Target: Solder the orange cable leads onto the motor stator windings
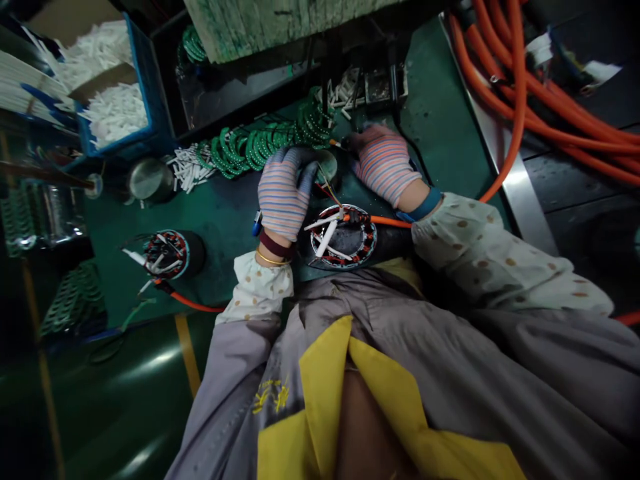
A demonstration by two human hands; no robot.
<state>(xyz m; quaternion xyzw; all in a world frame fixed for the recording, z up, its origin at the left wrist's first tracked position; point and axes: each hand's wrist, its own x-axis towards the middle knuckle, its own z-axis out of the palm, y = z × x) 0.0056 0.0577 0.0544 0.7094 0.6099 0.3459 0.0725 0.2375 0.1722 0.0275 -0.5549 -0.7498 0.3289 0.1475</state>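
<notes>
A round motor stator (pixel 345 241) with copper windings and white sleeves lies on the green bench right in front of me, an orange cable (pixel 385 221) running from it. My left hand (pixel 285 193), in a striped glove, is curled just above the stator, pinching thin wires (pixel 327 187) that rise from it. My right hand (pixel 383 163), also gloved, is closed around the far end of the wires by a small orange-tipped piece (pixel 336 143). What its fingers grip is too small to name.
A second stator (pixel 167 255) with an orange lead lies to the left. Green beaded coils (pixel 260 143) and loose white sleeves (pixel 187 170) lie behind. A blue crate (pixel 150 87) of white sleeves stands far left. A metal cup (pixel 149 179) is nearby. Thick orange cables (pixel 530 87) pile at right.
</notes>
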